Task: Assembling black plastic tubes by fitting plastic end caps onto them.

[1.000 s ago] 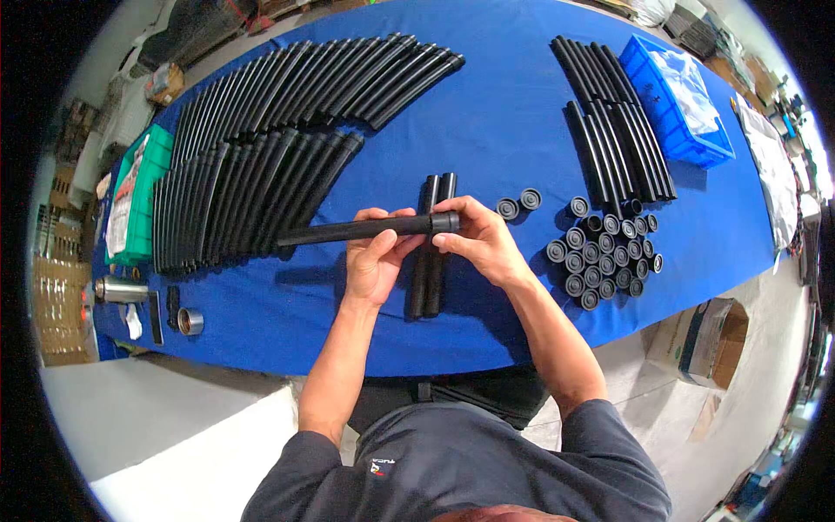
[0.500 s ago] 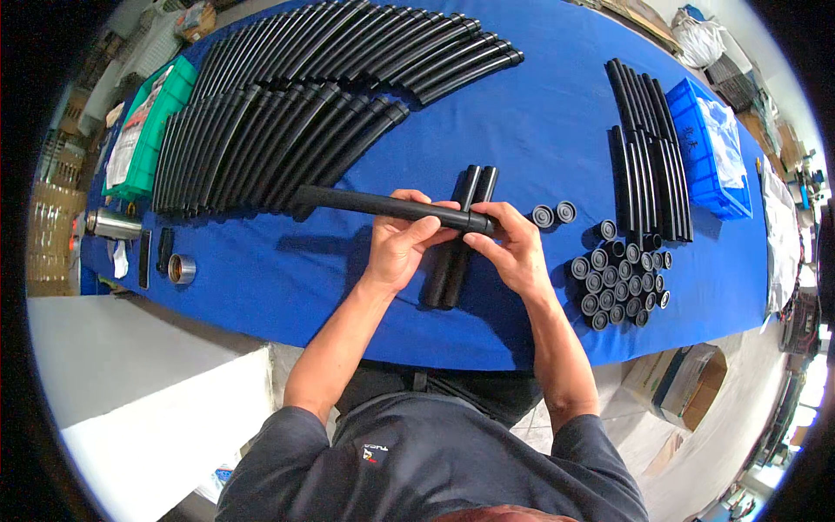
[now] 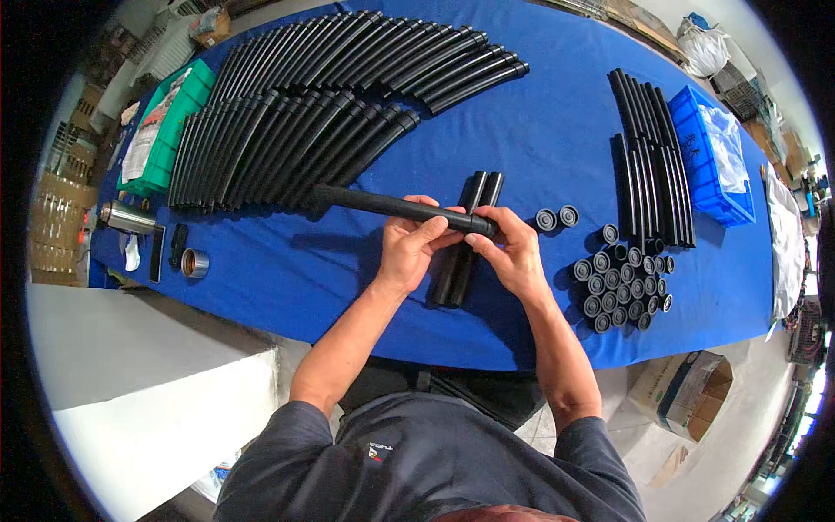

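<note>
A black tube (image 3: 365, 200) lies across both hands above the table, its far end pointing left. My left hand (image 3: 412, 252) is closed around its middle, thumb on top. At the tube's right end, my right hand (image 3: 511, 250) pinches a black end cap (image 3: 484, 225) between thumb and fingers; the cap sits on the tube. Two more black tubes (image 3: 450, 283) rest side by side on the cloth, beneath the held tube and partly hidden by my hands. Just right of my right hand are two loose round caps (image 3: 557, 217), with a cluster of several caps (image 3: 622, 287) beyond.
Rows of capped black tubes (image 3: 287, 130) cover the blue cloth (image 3: 348, 326) at the left, beside a green bin (image 3: 178, 130). Thinner black tubes (image 3: 648, 165) lie at the right by a blue bin (image 3: 709, 157). A metal ring (image 3: 195, 263) and a phone (image 3: 157, 253) sit near the left edge.
The whole view has shifted slightly. Both hands keep the same grip on the tube and its cap, with little visible movement.
</note>
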